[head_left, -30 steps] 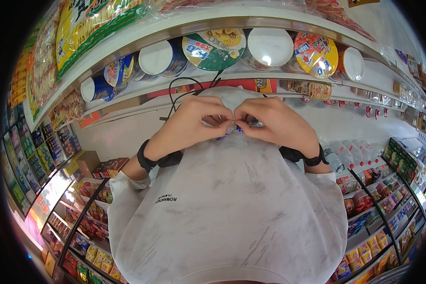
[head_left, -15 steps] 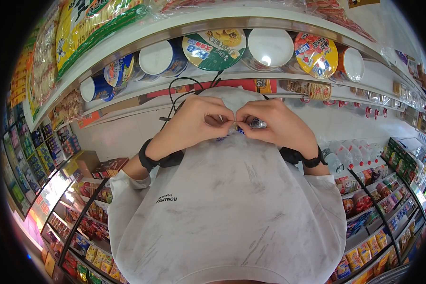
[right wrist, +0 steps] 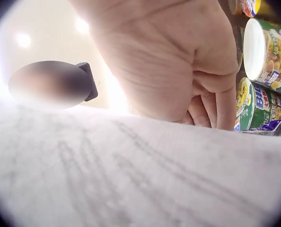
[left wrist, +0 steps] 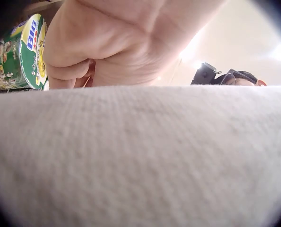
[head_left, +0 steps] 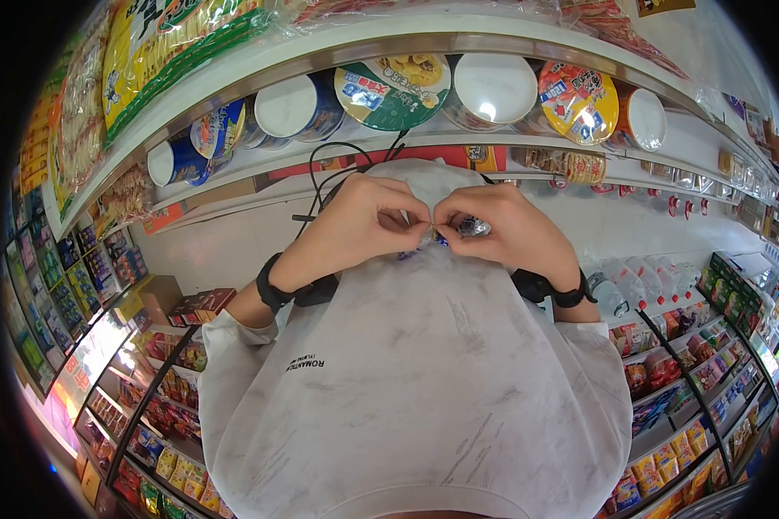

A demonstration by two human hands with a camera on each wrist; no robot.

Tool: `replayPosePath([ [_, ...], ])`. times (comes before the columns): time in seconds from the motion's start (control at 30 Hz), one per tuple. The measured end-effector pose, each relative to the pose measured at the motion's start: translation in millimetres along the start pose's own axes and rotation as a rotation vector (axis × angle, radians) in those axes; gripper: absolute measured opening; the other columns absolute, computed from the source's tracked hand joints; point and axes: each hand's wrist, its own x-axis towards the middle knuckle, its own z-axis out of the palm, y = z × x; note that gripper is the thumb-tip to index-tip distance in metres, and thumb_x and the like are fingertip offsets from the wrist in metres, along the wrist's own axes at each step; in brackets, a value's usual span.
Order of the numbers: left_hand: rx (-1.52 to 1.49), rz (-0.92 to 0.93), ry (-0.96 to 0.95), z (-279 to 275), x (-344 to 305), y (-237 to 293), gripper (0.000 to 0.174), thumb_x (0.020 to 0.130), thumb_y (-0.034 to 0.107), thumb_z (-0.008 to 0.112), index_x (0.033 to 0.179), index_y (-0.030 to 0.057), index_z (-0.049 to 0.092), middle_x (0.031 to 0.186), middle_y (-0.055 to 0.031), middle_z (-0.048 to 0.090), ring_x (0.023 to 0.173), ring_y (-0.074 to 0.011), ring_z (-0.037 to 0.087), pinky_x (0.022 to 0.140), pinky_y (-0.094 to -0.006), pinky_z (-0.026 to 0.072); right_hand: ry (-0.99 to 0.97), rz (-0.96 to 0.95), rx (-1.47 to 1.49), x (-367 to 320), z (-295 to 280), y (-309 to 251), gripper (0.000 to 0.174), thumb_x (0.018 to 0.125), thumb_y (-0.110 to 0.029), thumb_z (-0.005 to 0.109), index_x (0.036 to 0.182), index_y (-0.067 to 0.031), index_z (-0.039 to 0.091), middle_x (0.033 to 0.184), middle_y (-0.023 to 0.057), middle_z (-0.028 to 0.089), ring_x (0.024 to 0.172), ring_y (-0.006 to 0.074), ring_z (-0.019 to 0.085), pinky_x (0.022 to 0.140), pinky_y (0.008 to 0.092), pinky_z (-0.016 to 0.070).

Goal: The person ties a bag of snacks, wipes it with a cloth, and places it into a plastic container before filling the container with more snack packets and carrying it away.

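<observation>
In the head view both hands meet in front of the white shirt (head_left: 389, 363), fingertips almost touching. My left hand (head_left: 346, 221) pinches the edge of a small shiny blue-and-silver wrapper (head_left: 473, 227) between thumb and forefinger. From the other side my right hand (head_left: 515, 225) pinches the same edge. Most of the wrapper is hidden behind the fingers; a purple-blue corner of it (right wrist: 275, 126) shows in the right wrist view. Shirt fabric (left wrist: 140, 151) fills the lower part of the left wrist view, with the left palm (left wrist: 126, 42) above it.
Beyond the hands, a shelf (head_left: 277, 156) holds a row of instant noodle cups, one with a green lid (head_left: 394, 91). A black cable (head_left: 316, 169) hangs behind the left hand. Snack racks (head_left: 169, 415) stand on the left, and bottles (head_left: 649, 281) lie at the right.
Both hands have shifted very slightly to the right, still pinching the wrapper. A little more silver shows beneath the right hand than a second ago.
</observation>
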Motion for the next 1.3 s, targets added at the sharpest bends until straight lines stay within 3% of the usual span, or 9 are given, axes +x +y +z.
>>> replayPosePath([
  [0.33, -0.027, -0.026, -0.027, -1, 2, 5, 0.014, 0.087, 0.002, 0.076, 0.1, -0.0013, 0.076, 0.087, -0.0058, 0.07, 0.078, -0.0132, 0.069, 0.073, -0.0253, 0.0591, -0.01, 0.025, 0.023, -1, -2, 0, 0.014, 0.083, -0.002, 0.073, 0.096, 0.0025, 0.069, 0.088, 0.0138, 0.073, 0.08, 0.0284, 0.073, 0.074, 0.0356, 0.057],
  [0.53, 0.273, 0.114, -0.153, -7, 6, 4, 0.015, 0.091, 0.007, 0.074, 0.103, -0.0017, 0.074, 0.087, -0.0088, 0.069, 0.079, -0.018, 0.068, 0.071, -0.0295, 0.0571, -0.034, 0.019, -0.003, -1, 0, 2, 0.014, 0.084, -0.003, 0.073, 0.096, 0.0023, 0.069, 0.088, 0.0141, 0.072, 0.081, 0.0291, 0.073, 0.074, 0.0362, 0.0566],
  [0.63, 0.284, 0.177, -0.158, -7, 9, 0, 0.015, 0.092, 0.007, 0.074, 0.104, -0.0019, 0.074, 0.089, -0.0098, 0.069, 0.077, -0.0186, 0.067, 0.069, -0.0311, 0.0557, -0.039, 0.019, -0.001, -1, 1, 2, 0.014, 0.084, -0.004, 0.073, 0.096, 0.002, 0.069, 0.088, 0.0139, 0.072, 0.081, 0.0295, 0.072, 0.074, 0.0366, 0.0563],
  [0.93, -0.071, -0.122, -0.268, -9, 19, -9, 0.016, 0.095, 0.006, 0.073, 0.106, -0.0065, 0.072, 0.097, -0.0086, 0.074, 0.085, -0.0133, 0.074, 0.079, -0.0257, 0.0598, -0.039, 0.003, -0.042, -3, 0, 3, 0.016, 0.084, -0.005, 0.076, 0.098, 0.0002, 0.069, 0.087, 0.0123, 0.073, 0.079, 0.0277, 0.073, 0.073, 0.035, 0.0566],
  [1.13, -0.124, -0.239, -0.409, -18, 29, -7, 0.019, 0.095, 0.004, 0.072, 0.111, -0.0066, 0.072, 0.099, -0.0099, 0.075, 0.086, -0.0135, 0.074, 0.081, -0.0258, 0.0602, -0.038, 0.005, -0.025, -3, 1, 3, 0.016, 0.084, -0.005, 0.076, 0.097, 0.0005, 0.069, 0.087, 0.0121, 0.074, 0.079, 0.0275, 0.073, 0.073, 0.0353, 0.0566],
  [1.3, -0.205, -0.223, -0.448, -20, 32, -12, 0.021, 0.095, 0.005, 0.072, 0.112, -0.007, 0.072, 0.099, -0.0104, 0.076, 0.085, -0.0144, 0.074, 0.082, -0.0257, 0.0598, -0.031, 0.006, -0.007, -4, 1, 2, 0.013, 0.084, -0.003, 0.074, 0.096, 0.0014, 0.068, 0.086, 0.0129, 0.073, 0.079, 0.029, 0.072, 0.073, 0.0358, 0.0567],
])
